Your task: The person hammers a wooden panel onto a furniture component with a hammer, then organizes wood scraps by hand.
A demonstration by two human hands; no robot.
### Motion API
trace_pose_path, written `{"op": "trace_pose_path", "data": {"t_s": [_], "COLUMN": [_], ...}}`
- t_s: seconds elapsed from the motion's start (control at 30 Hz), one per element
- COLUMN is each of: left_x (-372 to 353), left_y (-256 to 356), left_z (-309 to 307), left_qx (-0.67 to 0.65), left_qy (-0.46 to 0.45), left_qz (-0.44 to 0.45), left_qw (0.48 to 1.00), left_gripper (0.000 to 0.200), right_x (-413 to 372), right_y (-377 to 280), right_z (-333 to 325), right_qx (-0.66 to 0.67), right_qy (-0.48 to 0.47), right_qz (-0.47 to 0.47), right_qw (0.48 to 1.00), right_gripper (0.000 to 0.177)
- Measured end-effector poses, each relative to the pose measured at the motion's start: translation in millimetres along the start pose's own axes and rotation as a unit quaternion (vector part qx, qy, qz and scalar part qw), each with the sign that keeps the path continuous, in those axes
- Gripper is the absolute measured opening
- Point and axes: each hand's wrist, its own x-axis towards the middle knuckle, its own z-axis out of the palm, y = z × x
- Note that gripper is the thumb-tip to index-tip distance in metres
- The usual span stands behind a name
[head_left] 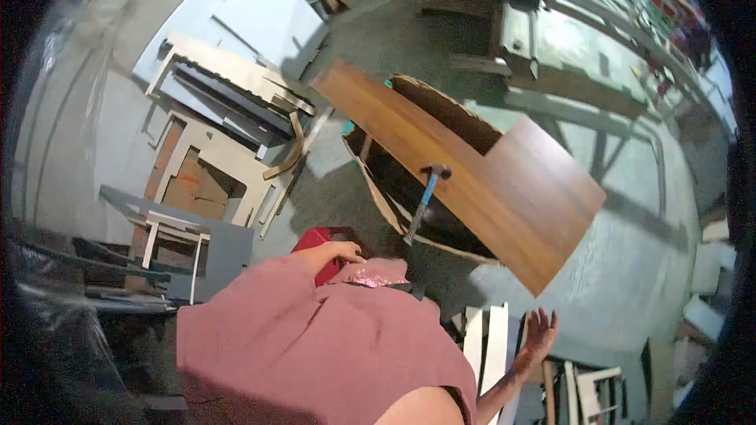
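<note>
My left hand [340,252] reaches out of a dusty-pink sleeve, its fingers curled over the top of a red object [313,240] close to my body. My right hand [539,332] hangs at the lower right with fingers spread, holding nothing, just above some white slats [492,342]. Ahead of both hands a long brown wood panel [504,189] lies tilted across an open cardboard box [378,189]. A blue-handled tool [425,198] rests against the panel's near edge, apart from both hands.
Pale cut boards and frame pieces [228,79] are stacked at the left, with more offcuts [181,236] below them. A long workbench [567,39] runs along the top right. The grey concrete floor [630,260] shows beyond the panel.
</note>
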Motion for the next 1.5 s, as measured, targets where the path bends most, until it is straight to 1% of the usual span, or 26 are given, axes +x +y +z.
{"op": "trace_pose_path", "data": {"t_s": [0.07,0.1,0.13,0.17,0.2,0.23,0.3,0.4,0.47,0.5,0.53,0.57,0.67,0.73,0.77,0.8,0.87,0.93,1.0,1.07,1.17,1.33,1.37,1.4,1.43,1.5], "left_x": [25.2,-25.2,-24.6,-23.0,-19.7,-16.7,-1.6,-10.6,-0.2,-1.8,-2.1,5.8,21.0,27.7,31.5,34.8,12.0,6.7,-9.9,-6.0,11.5,11.1,3.0,-6.9,-14.0,-15.0], "left_y": [-35.6,-3.7,-15.6,-31.9,-50.2,-67.2,-106.4,-128.0,-150.3,-156.0,-162.5,-168.4,-185.8,-202.4,-206.5,-210.8,-203.5,-207.4,-200.6,-205.3,-214.9,-205.1,-205.2,-205.6,-202.4,-207.3], "left_z": [10.3,-19.7,-20.5,-16.1,-10.2,-2.8,21.2,36.3,54.5,59.5,66.2,67.4,55.6,39.0,27.3,16.7,-29.7,-55.8,-87.7,-93.9,-73.4,0.7,14.8,31.4,45.6,76.9], "left_qx": [0.005,-0.092,-0.111,-0.099,-0.086,-0.126,-0.169,-0.210,-0.226,-0.280,-0.333,-0.331,-0.331,-0.330,-0.313,-0.296,-0.433,-0.402,-0.441,-0.458,-0.490,-0.538,-0.409,-0.360,-0.332,-0.378], "left_qy": [0.026,-0.012,-0.025,0.018,0.062,0.092,0.141,0.185,0.201,0.220,0.237,0.237,0.241,0.241,0.256,0.267,0.197,0.284,0.289,0.286,0.288,0.291,0.337,0.353,0.359,0.318], "left_qz": [0.015,-0.019,-0.016,0.002,0.019,0.007,-0.020,-0.094,-0.067,-0.060,-0.055,-0.077,-0.072,-0.071,-0.072,-0.074,-0.095,-0.075,-0.085,-0.089,-0.094,-0.108,-0.093,-0.059,-0.041,-0.083], "left_qw": [1.000,0.995,0.993,0.995,0.994,0.988,0.975,0.955,0.951,0.933,0.911,0.910,0.909,0.910,0.912,0.914,0.874,0.867,0.845,0.837,0.817,0.784,0.843,0.862,0.871,0.865], "left_gripper": [0.078,0.079,0.081,0.081,0.081,0.083,0.083,0.073,0.061,0.058,0.056,0.055,0.060,0.062,0.066,0.070,0.073,0.068,0.066,0.067,0.067,0.069,0.066,0.061,0.060,0.060], "right_x": [20.9,24.8,27.4,27.1,25.4,25.8,24.5,20.4,5.5,-17.7,-27.1,-31.7,-4.2,0.6,7.0,13.7,26.6,33.1,37.3,37.3,30.1,-4.8,-13.4,-19.7,-26.3,-37.1], "right_y": [-60.3,-92.6,-123.6,-150.7,-171.5,-195.8,-251.8,-286.0,-289.9,-280.0,-271.4,-262.2,-249.5,-248.8,-245.4,-240.0,-229.8,-227.1,-223.7,-219.3,-211.0,-207.1,-207.8,-208.3,-208.3,-206.3], "right_z": [95.7,139.7,181.5,220.1,258.5,288.7,341.1,406.9,454.1,473.0,486.3,498.1,536.5,546.5,556.2,565.9,585.2,599.0,608.9,619.0,625.0,599.8,590.8,583.3,577.2,568.2], "right_qx": [-0.024,-0.007,0.039,0.085,0.191,0.258,0.321,0.373,0.340,0.396,0.388,0.437,0.477,0.372,0.370,0.367,0.368,0.374,0.378,0.375,0.371,0.382,0.384,0.387,0.388,0.389], "right_qy": [-0.157,-0.216,-0.299,-0.379,-0.438,-0.510,-0.663,-0.745,-0.755,-0.653,-0.658,-0.619,-0.671,-0.666,-0.667,-0.692,-0.731,-0.748,-0.754,-0.765,-0.775,-0.730,-0.715,-0.701,-0.687,-0.666], "right_qz": [-0.166,-0.229,-0.287,-0.338,-0.359,-0.356,-0.269,-0.192,-0.111,-0.092,-0.083,-0.067,-0.050,-0.056,-0.049,-0.057,-0.066,-0.052,-0.040,-0.019,-0.008,-0.068,-0.085,-0.099,-0.109,-0.123], "right_qw": [0.973,0.949,0.909,0.857,0.802,0.739,0.621,0.518,0.550,0.639,0.640,0.649,0.566,0.644,0.645,0.619,0.570,0.546,0.537,0.523,0.511,0.563,0.577,0.591,0.604,0.625], "right_gripper": [0.068,0.071,0.068,0.065,0.061,0.053,0.037,0.025,0.016,0.011,0.011,0.010,0.007,0.007,0.007,0.009,0.014,0.019,0.023,0.028,0.032,0.029,0.029,0.028,0.028,0.027]}}
